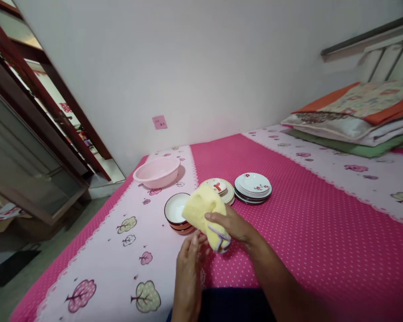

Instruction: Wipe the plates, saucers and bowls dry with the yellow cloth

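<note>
A yellow cloth (203, 206) is bunched in my right hand (233, 223), its thumb pressed over the fabric and a purple-edged fold hanging below. My left hand (189, 257) is just below and left of the cloth, fingers extended with nothing visible in them. A stack of bowls (176, 208), white inside with dark rims and orange-brown outsides, stands beyond my left fingertips. Partly behind the cloth are stacked plates (229, 193) with a smaller red-patterned dish (220, 185) on top. To their right is a pile of white flowered plates (253, 185) over dark-rimmed ones.
A pink basin (157, 172) sits near the wall on the pink-and-white bedspread (147, 259). Folded bedding and a pillow (336, 125) lie at the right by a bed rail. A pink note (159, 122) is on the wall; an open doorway is at the left.
</note>
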{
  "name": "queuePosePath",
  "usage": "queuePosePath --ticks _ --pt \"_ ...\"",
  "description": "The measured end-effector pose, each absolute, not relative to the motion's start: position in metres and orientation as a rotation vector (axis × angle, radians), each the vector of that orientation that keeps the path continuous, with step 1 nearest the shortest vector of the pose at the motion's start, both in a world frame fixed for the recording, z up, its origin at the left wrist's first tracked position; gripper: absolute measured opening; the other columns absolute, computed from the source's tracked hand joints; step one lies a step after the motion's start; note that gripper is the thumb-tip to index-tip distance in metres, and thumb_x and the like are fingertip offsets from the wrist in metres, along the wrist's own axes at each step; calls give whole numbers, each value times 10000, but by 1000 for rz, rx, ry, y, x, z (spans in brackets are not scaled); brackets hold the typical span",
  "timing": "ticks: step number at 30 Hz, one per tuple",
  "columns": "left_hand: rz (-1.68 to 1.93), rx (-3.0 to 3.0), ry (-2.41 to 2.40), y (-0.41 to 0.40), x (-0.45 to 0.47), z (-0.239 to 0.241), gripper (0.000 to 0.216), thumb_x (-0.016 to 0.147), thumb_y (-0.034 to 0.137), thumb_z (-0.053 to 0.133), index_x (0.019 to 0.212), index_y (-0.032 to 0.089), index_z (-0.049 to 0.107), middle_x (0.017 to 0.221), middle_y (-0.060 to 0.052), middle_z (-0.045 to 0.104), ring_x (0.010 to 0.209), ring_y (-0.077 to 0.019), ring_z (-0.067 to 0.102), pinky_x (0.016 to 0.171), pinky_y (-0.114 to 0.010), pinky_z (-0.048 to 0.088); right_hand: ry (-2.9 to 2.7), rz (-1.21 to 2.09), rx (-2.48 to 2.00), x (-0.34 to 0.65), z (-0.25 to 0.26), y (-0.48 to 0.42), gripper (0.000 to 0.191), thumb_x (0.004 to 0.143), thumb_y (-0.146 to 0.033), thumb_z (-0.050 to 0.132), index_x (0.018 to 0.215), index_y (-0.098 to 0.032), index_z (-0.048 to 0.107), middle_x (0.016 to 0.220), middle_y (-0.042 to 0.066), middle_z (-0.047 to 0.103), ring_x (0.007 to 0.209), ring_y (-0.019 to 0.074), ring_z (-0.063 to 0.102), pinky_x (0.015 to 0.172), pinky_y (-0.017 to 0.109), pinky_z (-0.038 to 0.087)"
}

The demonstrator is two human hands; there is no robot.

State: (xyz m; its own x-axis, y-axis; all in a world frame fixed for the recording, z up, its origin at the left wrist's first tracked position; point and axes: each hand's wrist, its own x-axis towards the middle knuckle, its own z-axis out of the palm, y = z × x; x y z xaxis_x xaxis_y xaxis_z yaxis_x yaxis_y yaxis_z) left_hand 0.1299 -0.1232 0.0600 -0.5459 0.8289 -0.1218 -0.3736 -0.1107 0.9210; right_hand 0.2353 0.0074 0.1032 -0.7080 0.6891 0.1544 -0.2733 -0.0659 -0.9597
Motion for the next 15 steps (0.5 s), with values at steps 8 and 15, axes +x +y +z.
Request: queuePosePath --ticks 8,15 --pt "1674 298 1041 -114 144 52 391 775 414 835 1059 168 731 1101 -126 777 961 -256 736 836 -347 589 -1801 1745 -512 270 98 -24 501 816 -471 704 1183 -131 670 1084 112 758 946 250 707 800 363 567" --pt "1654 89 821 -76 174 22 322 847 352 681 1122 188 714 1042 -101 788 1066 -246 736 939 -332 588 -1924 450 -1071 277 75 -71 359 817 -179 613 1175 -196 629 1263 149 639 1163 323 549 1020 513 447"
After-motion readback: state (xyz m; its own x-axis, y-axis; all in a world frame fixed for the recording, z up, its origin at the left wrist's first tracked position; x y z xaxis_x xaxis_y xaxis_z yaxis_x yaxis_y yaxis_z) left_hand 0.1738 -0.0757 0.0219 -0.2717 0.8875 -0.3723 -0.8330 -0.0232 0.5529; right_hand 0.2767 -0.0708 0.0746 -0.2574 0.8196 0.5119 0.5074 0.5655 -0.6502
